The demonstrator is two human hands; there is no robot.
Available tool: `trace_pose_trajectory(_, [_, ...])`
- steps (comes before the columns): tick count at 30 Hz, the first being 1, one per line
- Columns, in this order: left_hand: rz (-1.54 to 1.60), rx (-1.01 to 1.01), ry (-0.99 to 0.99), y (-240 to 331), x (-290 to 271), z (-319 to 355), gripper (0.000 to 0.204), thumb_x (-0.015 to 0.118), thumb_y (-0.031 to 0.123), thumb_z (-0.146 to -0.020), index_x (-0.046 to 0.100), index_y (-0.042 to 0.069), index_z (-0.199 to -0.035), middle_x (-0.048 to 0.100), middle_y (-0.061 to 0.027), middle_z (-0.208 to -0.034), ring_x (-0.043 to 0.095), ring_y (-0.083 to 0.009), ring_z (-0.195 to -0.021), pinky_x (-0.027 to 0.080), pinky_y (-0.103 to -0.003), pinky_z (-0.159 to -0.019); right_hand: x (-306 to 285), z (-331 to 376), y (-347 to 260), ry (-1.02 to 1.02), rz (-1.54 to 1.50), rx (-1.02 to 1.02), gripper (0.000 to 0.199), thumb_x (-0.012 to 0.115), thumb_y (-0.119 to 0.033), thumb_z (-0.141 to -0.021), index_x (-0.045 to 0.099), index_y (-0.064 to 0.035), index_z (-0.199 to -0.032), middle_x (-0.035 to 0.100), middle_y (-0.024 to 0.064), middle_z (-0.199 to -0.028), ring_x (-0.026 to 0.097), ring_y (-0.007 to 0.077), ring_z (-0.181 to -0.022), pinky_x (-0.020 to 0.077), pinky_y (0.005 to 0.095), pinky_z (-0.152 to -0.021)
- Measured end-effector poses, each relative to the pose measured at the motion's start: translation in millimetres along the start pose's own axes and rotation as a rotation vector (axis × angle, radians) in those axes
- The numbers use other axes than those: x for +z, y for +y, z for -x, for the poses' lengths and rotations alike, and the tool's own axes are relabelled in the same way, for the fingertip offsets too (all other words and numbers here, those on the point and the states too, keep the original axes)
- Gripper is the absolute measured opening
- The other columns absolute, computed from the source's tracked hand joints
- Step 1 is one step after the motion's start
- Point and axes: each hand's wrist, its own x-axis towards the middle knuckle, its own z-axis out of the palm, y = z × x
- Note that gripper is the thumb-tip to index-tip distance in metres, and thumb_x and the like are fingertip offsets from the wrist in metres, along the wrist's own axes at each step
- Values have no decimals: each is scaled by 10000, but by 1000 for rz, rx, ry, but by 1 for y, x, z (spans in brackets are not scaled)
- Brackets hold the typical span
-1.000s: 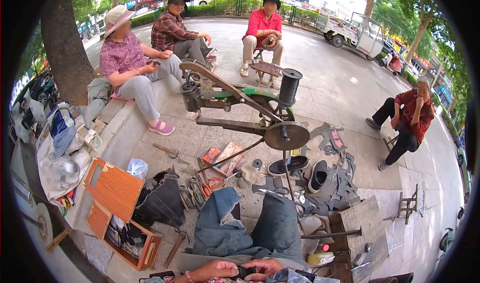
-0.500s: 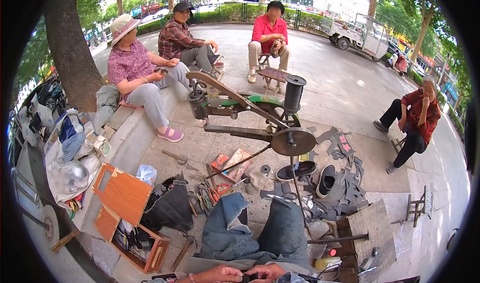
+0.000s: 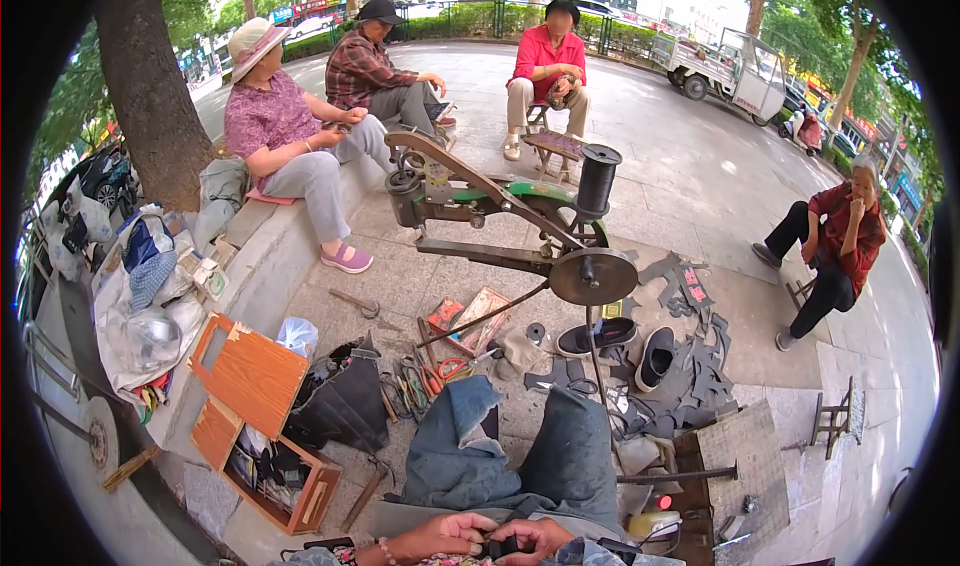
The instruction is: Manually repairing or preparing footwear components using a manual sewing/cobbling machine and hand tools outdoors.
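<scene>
Low in front of my lap, my left hand (image 3: 440, 537) and my right hand (image 3: 537, 540) are close together with fingers bent and pinched. Between them is a small black piece (image 3: 503, 546), partly hidden by the fingers; its kind cannot be made out. Worn blue cloth (image 3: 458, 456) covers my knees, just beyond the hands. Past my knees stands a hand-cranked shoe-stitching machine (image 3: 480, 202) with a green body, a black thread spool (image 3: 597, 181) and a round crank wheel (image 3: 593, 277). Neither hand touches it.
Dark shoes (image 3: 657, 358) and black rubber scraps (image 3: 690, 401) lie right of the machine. Pliers and red-handled scissors (image 3: 452, 368) lie left of it. An open wooden box (image 3: 318, 491) and black bag (image 3: 340, 406) stand at left, a red-capped bottle (image 3: 652, 524) at right. Several people sit around.
My hands sit slightly higher in the picture, and more of the black piece shows between them. The view has shifted a little. The seated person in plaid has turned their head downward.
</scene>
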Motion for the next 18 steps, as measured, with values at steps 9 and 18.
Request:
trace_pose_trajectory(9, [118,29,-75,6,3,-1,635,560,11,-865,247,-28,-1415,532,-38,-1152,509,-47,-998,414,-193,-853,1,-4,-14,-12,-285,327,269,727,-99,-779,651,-81,-1036,630,-3,-775,500,44,-616,410,227,-558])
trace_pose_trajectory(18, [26,-16,17,25,20,2,636,569,51,-871,258,9,-1425,557,-31,-1051,520,-33,-923,414,-184,-805,-7,9,0,-65,-164,307,272,648,-200,-883,576,-70,-1111,603,-47,-747,521,3,-693,402,201,-609])
